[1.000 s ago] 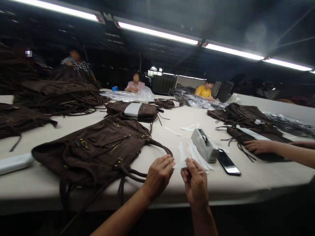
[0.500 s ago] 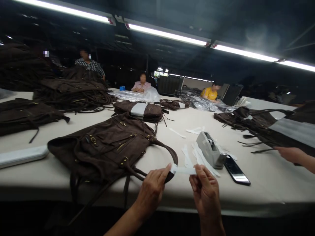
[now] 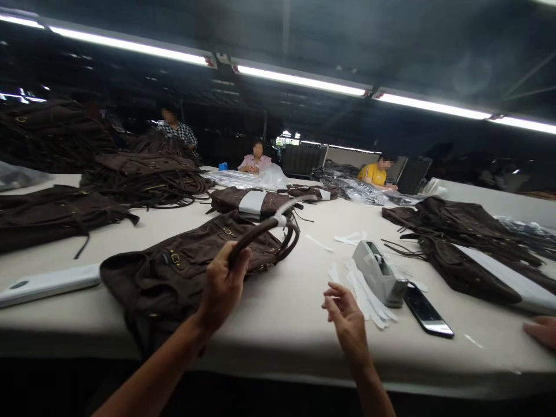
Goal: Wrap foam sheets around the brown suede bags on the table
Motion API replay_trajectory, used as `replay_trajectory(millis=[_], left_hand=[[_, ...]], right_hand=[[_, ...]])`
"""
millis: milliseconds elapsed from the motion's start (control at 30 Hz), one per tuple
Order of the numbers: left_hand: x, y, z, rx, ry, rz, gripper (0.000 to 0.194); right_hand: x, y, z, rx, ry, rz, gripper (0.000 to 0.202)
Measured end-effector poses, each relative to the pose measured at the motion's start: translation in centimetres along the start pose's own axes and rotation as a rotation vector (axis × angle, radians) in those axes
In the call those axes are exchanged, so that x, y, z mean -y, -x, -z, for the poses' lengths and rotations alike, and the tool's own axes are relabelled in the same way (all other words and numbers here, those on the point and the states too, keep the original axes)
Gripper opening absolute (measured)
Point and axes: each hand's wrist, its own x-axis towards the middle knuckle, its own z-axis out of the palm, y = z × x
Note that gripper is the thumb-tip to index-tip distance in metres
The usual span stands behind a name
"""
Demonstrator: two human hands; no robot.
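Observation:
A dark brown bag (image 3: pixel 200 249) with brass buckles lies on the pale table at the centre-left. My left hand (image 3: pixel 223 284) is wrapped round its handle (image 3: pixel 256 231) and holds it raised. Around the handles sits a white strip (image 3: pixel 281 220), with a pale length of it sticking out to the upper right. My right hand (image 3: pixel 345 313) is over the table, fingers apart, holding nothing. White paper strips (image 3: pixel 365 295) lie just beyond it, beside a grey tape dispenser (image 3: pixel 380 275).
A phone (image 3: pixel 428 310) lies right of the dispenser. A white long case (image 3: pixel 52 284) is at the left. More brown bags (image 3: pixel 147 174) are piled at the back left and others (image 3: pixel 464 231) lie right. Another person's hand (image 3: pixel 541 331) is at the right edge. Three people sit or stand across.
My left hand has moved left and up, lifting the handle. My right hand has let go of the white strip and opened. The other person's hand at the right has moved down and outward.

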Motion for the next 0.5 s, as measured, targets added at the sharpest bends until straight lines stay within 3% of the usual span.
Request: replay_trajectory(millis=[133,300,400,500], left_hand=[[-6.3,-5.0,1.2,0.031,0.139,-0.150,0.027],[-12.4,-9.7,2.5,0.049,0.415,-0.275,0.026],[-16.1,-12.4,3.5,-0.055,0.475,-0.343,0.030],[-19.4,-15.3,4.9,-0.182,0.322,-0.488,0.035]], right_hand=[[-2.6,-3.1,-1.7,0.039,0.387,0.220,0.097],[-2.4,-7.1,-3.8,0.190,0.503,0.414,0.114],[-0.2,-9.0,-4.8,0.139,0.347,0.455,0.101],[4.1,-10.2,-5.2,0.035,0.137,0.433,0.045]])
